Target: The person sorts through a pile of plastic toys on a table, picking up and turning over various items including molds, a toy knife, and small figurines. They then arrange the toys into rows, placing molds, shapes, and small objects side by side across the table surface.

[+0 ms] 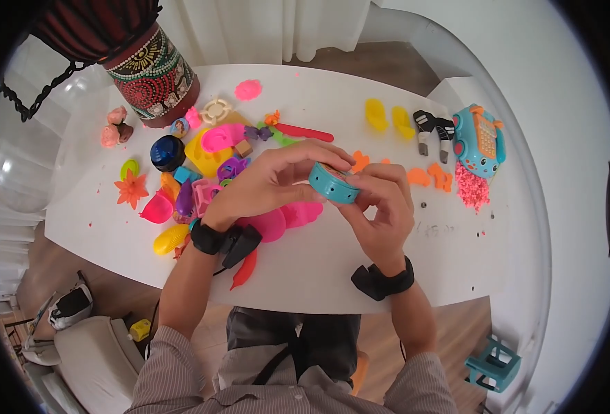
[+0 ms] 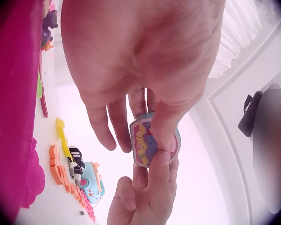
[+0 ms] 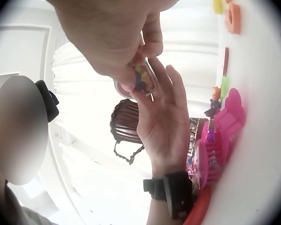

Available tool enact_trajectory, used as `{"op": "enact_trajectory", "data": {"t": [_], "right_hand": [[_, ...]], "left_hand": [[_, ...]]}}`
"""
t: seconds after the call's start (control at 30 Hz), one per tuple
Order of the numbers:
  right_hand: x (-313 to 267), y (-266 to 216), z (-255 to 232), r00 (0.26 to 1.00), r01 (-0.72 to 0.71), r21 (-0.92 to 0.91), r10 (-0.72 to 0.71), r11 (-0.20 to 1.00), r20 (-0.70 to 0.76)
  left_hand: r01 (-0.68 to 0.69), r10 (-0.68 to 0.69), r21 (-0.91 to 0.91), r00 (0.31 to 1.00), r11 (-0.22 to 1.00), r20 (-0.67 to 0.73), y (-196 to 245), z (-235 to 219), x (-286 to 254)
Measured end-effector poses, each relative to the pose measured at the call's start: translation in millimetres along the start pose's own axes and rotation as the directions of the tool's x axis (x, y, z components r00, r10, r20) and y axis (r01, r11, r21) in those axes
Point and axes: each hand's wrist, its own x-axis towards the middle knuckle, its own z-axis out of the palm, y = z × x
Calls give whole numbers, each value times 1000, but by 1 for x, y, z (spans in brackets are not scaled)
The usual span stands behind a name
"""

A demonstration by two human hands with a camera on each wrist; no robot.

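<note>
Both hands hold a small round teal case (image 1: 334,188) with dark dots along its side, raised over the middle of the white table (image 1: 305,276). My left hand (image 1: 270,181) grips it from the left, fingers along its far edge and thumb near the front. From the right, my right hand (image 1: 385,210) pinches the other edge between fingers and thumb. The left wrist view shows the flat face of the case (image 2: 143,140), printed with a colourful wavy picture; a thumb covers part of it. In the right wrist view fingers hide much of the case (image 3: 144,80).
A heap of plastic toys (image 1: 208,155) lies left of the hands, with a red toy chili (image 1: 245,270) near the front edge. A painted drum (image 1: 154,76) stands at the back left. Orange shapes (image 1: 418,177), yellow pieces (image 1: 376,116) and a toy phone (image 1: 481,141) lie to the right.
</note>
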Motion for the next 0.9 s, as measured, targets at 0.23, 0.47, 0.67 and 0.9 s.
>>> {"op": "enact_trajectory", "data": {"t": [0.23,0.47,0.67,0.9], "right_hand": [[-2,-3,-2,1000,-6,-34,6,999,17],[-2,1,2,990,-139,166,133,976,48],[-1,3,-4,999,-47,53,47,997,-4],[-3,1,-1,999,48,-49,-49,998,-17]], "left_hand": [[14,-17,-94,1000,995,-27,-6,-4,-1],[150,-152,-116,988,982,-8,1,-3,-3],[113,-113,-6,989,994,-92,1,10,-1],[216,-207,194,976,957,-66,3,21,1]]}}
